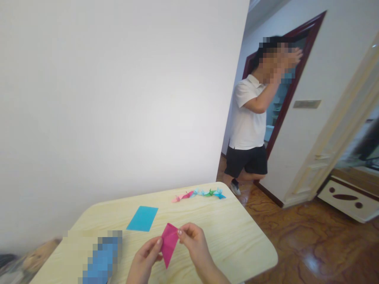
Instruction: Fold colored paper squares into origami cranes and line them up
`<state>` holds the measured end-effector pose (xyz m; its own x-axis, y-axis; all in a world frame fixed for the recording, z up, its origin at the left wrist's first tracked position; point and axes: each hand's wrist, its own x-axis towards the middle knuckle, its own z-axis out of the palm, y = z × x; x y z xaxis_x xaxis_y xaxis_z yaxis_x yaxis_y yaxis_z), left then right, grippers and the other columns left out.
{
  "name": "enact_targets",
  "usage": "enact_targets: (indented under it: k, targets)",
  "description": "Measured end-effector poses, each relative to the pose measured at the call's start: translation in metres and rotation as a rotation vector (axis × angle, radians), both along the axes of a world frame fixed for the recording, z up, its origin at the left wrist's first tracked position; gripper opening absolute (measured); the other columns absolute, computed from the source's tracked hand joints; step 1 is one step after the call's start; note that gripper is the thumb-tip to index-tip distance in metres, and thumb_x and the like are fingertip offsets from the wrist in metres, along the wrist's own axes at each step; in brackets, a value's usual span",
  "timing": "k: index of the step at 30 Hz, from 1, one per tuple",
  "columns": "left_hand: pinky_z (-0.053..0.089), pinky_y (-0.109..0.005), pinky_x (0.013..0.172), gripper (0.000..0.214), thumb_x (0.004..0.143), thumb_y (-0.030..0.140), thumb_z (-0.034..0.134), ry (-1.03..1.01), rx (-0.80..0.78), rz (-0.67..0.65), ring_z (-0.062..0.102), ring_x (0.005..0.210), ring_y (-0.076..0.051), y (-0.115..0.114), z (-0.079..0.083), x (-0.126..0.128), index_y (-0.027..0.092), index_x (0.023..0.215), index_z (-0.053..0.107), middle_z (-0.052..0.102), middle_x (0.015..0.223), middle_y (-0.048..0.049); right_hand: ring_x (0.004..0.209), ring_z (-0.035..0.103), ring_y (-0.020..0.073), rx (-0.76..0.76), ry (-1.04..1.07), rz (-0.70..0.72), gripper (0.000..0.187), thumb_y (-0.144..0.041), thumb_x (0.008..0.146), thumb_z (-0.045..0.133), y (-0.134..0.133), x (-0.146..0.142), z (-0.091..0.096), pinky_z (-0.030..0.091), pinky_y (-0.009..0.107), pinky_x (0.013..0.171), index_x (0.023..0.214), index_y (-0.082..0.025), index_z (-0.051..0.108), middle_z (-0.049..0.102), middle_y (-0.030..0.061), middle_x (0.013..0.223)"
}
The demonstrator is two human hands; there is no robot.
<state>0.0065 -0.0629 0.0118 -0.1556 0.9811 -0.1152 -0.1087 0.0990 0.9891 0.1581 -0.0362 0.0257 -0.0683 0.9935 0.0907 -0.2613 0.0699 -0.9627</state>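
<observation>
A folded piece of magenta origami paper [169, 245] is held up above the table between both hands. My left hand [147, 254] pinches its left edge between thumb and fingers. On the other side, my right hand [194, 241] grips its upper right edge, thumb on top. The paper has a pointed lower end and a visible crease. Beyond the hands lies a flat blue sheet of paper [143, 218]. Near the table's far edge sits a row of several small folded paper figures [199, 193] in pink, light blue, green and blue.
The light wood table [237, 236] has rounded corners and stands against a white wall [118, 98]. A blurred-out blue object [102, 260] lies at its front left. Another person [248, 118] in a white shirt stands by a doorway, right of the wall. A low cabinet [346, 199] is at far right.
</observation>
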Motion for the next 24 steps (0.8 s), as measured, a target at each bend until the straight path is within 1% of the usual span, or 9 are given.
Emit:
enact_targets:
  k: [3,7,9,11,13,14,17,20,24]
  targets:
    - [0.048,-0.027,0.056,0.038,0.057,0.054,0.07,0.083,0.033,0.021,0.062,0.064,-0.021,-0.001,0.003,0.0,0.018,0.072,0.072,0.071,0.067,-0.0037,0.049,0.044,0.0102,0.015,-0.012,0.009,0.032,-0.045,0.067,0.066,0.002,0.0,-0.005,0.033,0.022,0.051,0.062,-0.015,0.055,0.05,-0.003,0.051]
    - [0.049,-0.028,0.057,0.041,0.059,0.058,0.064,0.284,0.129,0.124,0.063,0.063,-0.022,-0.001,0.007,0.003,0.019,0.069,0.069,0.071,0.067,-0.004,0.052,0.046,0.0117,0.016,-0.029,0.008,0.028,-0.041,0.072,0.06,0.005,-0.004,-0.017,0.036,0.023,0.053,0.062,-0.016,0.052,0.049,-0.003,0.053]
    - [0.049,-0.029,0.056,0.041,0.063,0.059,0.059,0.446,0.205,0.192,0.062,0.06,-0.021,-0.002,0.005,0.004,0.02,0.069,0.068,0.07,0.066,-0.0032,0.059,0.052,0.0141,0.034,-0.065,-0.003,0.021,-0.036,0.073,0.059,0.006,-0.004,-0.02,0.039,0.025,0.059,0.068,-0.017,0.053,0.054,-0.001,0.061]
    - [0.048,-0.029,0.055,0.035,0.069,0.055,0.056,0.616,0.31,0.21,0.061,0.058,-0.02,-0.002,0.0,0.002,0.022,0.071,0.066,0.069,0.065,-0.0015,0.074,0.056,0.0176,0.071,-0.168,-0.036,0.017,-0.027,0.07,0.061,0.005,-0.003,-0.018,0.042,0.029,0.07,0.084,-0.018,0.056,0.061,0.0023,0.079]
    - [0.049,-0.028,0.059,0.027,0.075,0.048,0.055,0.736,0.441,0.155,0.062,0.062,-0.019,-0.003,-0.004,0.0,0.023,0.073,0.065,0.068,0.066,-0.0005,0.093,0.055,0.0211,0.158,-0.3,-0.057,0.036,-0.017,0.064,0.066,0.004,-0.001,-0.011,0.04,0.034,0.082,0.098,-0.021,0.056,0.06,0.0047,0.099]
    - [0.049,-0.028,0.061,0.023,0.076,0.045,0.055,0.781,0.503,0.112,0.063,0.065,-0.019,-0.002,-0.006,-0.001,0.024,0.074,0.065,0.068,0.067,-0.0003,0.099,0.053,0.0222,0.231,-0.35,-0.039,0.041,-0.014,0.061,0.068,0.004,0.001,-0.007,0.038,0.035,0.087,0.099,-0.022,0.057,0.058,0.0052,0.104]
    - [0.049,-0.028,0.064,0.016,0.079,0.038,0.055,0.894,0.622,0.013,0.063,0.068,-0.018,-0.002,-0.005,-0.003,0.025,0.074,0.064,0.068,0.069,-0.0003,0.101,0.053,0.0221,0.396,-0.442,0.053,0.027,-0.012,0.058,0.072,0.005,0.004,0.005,0.038,0.034,0.089,0.082,-0.021,0.066,0.059,0.0057,0.103]
    - [0.048,-0.028,0.064,0.015,0.08,0.036,0.054,0.973,0.637,-0.041,0.063,0.068,-0.018,-0.003,0.0,-0.004,0.025,0.074,0.063,0.067,0.07,-0.0002,0.089,0.058,0.0192,0.385,-0.499,0.14,0.011,-0.013,0.061,0.072,0.008,0.007,0.011,0.042,0.03,0.082,0.069,-0.02,0.068,0.063,0.005,0.09]
    - [0.048,-0.03,0.066,0.016,0.081,0.035,0.053,0.999,0.598,-0.092,0.063,0.069,-0.019,-0.006,0.004,-0.005,0.025,0.073,0.063,0.068,0.071,-0.0009,0.08,0.061,0.0166,0.437,-0.565,0.214,0.006,-0.014,0.065,0.07,0.012,0.012,0.013,0.043,0.027,0.077,0.066,-0.019,0.069,0.067,0.003,0.08]
